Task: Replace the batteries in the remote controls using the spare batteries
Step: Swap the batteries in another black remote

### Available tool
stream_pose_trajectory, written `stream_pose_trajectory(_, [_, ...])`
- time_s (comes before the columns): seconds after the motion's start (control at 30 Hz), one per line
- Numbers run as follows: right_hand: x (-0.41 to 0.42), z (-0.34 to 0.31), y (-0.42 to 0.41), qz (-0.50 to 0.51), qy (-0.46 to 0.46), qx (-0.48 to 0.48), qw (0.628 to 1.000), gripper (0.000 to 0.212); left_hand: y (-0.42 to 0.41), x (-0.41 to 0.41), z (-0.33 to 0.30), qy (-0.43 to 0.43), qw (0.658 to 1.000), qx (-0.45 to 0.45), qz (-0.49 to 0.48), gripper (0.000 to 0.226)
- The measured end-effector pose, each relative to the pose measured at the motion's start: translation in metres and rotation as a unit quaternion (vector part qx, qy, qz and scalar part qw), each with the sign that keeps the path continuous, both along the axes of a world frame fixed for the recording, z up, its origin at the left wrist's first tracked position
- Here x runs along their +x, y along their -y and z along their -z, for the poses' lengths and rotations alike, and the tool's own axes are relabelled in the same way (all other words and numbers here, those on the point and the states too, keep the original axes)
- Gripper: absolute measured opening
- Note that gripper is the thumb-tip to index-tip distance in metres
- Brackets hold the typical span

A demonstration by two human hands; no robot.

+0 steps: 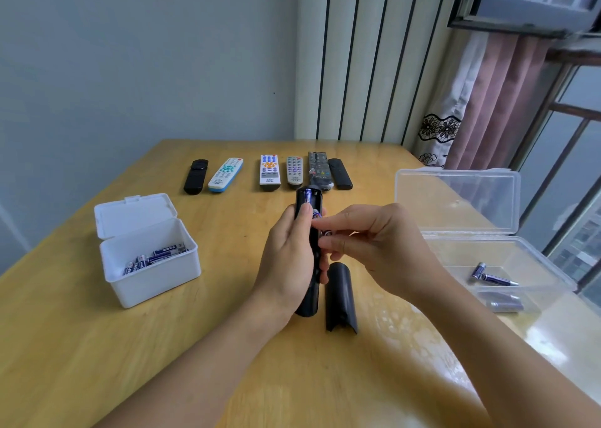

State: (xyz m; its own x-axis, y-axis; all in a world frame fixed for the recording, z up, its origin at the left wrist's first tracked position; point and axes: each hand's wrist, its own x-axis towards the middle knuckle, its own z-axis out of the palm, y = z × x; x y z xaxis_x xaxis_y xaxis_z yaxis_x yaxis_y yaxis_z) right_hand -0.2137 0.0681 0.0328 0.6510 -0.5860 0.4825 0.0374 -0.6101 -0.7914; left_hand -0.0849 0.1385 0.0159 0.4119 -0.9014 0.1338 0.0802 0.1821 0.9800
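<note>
My left hand point(287, 258) grips a black remote point(308, 200) upright-tilted over the table, its battery bay open toward me. One blue battery point(307, 196) sits in the bay. My right hand point(367, 242) pinches a second blue battery point(317, 214) at the bay's edge, thumb and fingers closed on it. The remote's black back cover point(341, 297) lies on the table just right of the remote. A white box point(149, 278) at the left holds several blue batteries point(156, 255). A clear box point(533, 265) at the right holds a few batteries point(491, 276).
Several remotes lie in a row at the far side of the wooden table point(227, 346): a black one point(195, 176), a white-blue one point(226, 174), a white one point(270, 172), a grey one point(294, 171), two dark ones point(328, 172). Curtain and window stand at the right.
</note>
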Motion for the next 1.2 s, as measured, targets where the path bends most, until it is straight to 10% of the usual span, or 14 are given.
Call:
stream_pose_trajectory(0.37, [-0.004,-0.003,0.007,0.0,-0.01,0.029,1.0,0.02,-0.004,-0.004,0.002,0.06,0.997,-0.001,0.049,0.044])
stream_pose_trajectory(0.6, [-0.01,-0.005,0.018,0.041,0.029,0.147,0.988,0.066,-0.003,0.0,0.0,0.079,0.989,-0.004,0.124,0.02])
stream_pose_trajectory(0.97, [-0.011,-0.007,0.019,0.083,-0.009,0.161,0.983,0.029,-0.001,0.009,-0.002,0.031,0.992,0.017,0.119,0.027])
stream_pose_trajectory(1.07, [-0.009,-0.005,0.015,0.21,-0.153,0.004,0.966,0.036,0.004,0.02,-0.003,-0.054,0.997,0.041,0.04,0.026])
stream_pose_trajectory(1.2, [0.002,-0.001,-0.007,0.158,-0.499,-0.093,0.847,0.064,0.01,0.036,0.003,-0.093,0.991,0.1,-0.003,0.024])
